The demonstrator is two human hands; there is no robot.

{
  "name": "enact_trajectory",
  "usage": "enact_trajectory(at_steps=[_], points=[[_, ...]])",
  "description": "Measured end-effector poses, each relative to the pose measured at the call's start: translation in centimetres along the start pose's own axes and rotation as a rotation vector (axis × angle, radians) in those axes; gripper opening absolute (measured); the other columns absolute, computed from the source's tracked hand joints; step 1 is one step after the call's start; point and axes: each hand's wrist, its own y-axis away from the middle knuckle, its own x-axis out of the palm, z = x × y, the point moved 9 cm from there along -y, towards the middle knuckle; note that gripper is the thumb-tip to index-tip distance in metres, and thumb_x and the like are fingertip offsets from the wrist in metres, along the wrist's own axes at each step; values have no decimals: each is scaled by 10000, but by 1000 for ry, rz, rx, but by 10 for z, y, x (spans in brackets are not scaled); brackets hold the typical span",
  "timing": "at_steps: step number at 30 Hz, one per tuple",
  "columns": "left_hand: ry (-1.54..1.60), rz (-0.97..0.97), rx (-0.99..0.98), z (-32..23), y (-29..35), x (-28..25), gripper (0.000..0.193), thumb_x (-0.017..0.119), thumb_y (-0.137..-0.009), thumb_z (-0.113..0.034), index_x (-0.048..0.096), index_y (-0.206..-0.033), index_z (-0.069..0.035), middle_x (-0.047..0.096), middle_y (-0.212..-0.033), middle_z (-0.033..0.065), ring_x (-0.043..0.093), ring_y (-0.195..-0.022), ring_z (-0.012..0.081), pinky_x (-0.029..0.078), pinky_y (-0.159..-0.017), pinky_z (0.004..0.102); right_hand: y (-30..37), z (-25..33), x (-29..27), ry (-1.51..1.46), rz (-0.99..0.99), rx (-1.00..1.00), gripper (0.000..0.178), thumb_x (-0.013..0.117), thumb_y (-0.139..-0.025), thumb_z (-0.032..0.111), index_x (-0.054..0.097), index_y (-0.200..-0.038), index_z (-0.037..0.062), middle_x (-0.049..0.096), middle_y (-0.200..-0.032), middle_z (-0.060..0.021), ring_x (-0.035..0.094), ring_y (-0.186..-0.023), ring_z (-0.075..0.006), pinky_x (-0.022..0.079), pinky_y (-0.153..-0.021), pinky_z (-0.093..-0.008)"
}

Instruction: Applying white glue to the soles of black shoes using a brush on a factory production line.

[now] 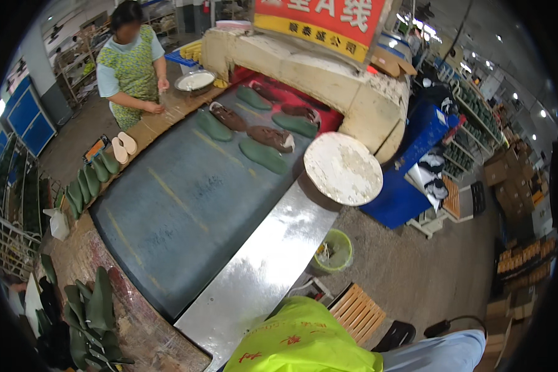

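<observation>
Neither of my hands shows; at the lower edge there is only a yellow-green apron [304, 341] and light blue cloth [437, 354]. Before me runs a grey conveyor belt [173, 211] with yellow lines. Near its far end lie green, foot-shaped shoe lasts [263, 155] and dark brown shoe uppers [270, 137], some with whitish ends. They sit by the red-lit mouth of a cream machine tunnel [291, 53]. A round, whitish, stained lid or tray [344, 168] rests on the metal side ledge [260, 248].
Across the belt a person [133, 68] stands with both hands near a bowl of white stuff [195, 81]. Pale insoles [124, 147] and several green lasts [90, 180] line the far ledge. More lasts [93, 310] heap at lower left. A green bin [333, 251] and slatted stool [358, 313] stand right.
</observation>
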Motion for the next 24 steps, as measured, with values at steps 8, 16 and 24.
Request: enact_trajectory(at_steps=[8,16,24], points=[[-33,80,11,-10,-7,11,195,414,-899,-161,570,-847,-57,570,-778,84,547,-715,236,451,-710,370,16,-47,58,-135,192,-60,454,574,-890,298,477,-1278,83,510,-1272,-108,495,-1160,-252,426,-953,-376],[-67,125,-11,22,3,7,201,414,-900,-157,573,-836,-53,572,-760,85,549,-702,237,455,-698,370,18,-74,104,-340,394,-120,466,572,-894,295,466,-1297,85,502,-1291,-109,488,-1176,-254,423,-964,-375],[17,216,-75,107,60,-2,208,413,-901,-154,576,-826,-50,575,-742,85,550,-689,237,458,-687,370,29,-115,-53,431,-384,441,263,533,-887,198,581,-1115,76,601,-1023,-79,562,-965,-200,501,-779,-373]])
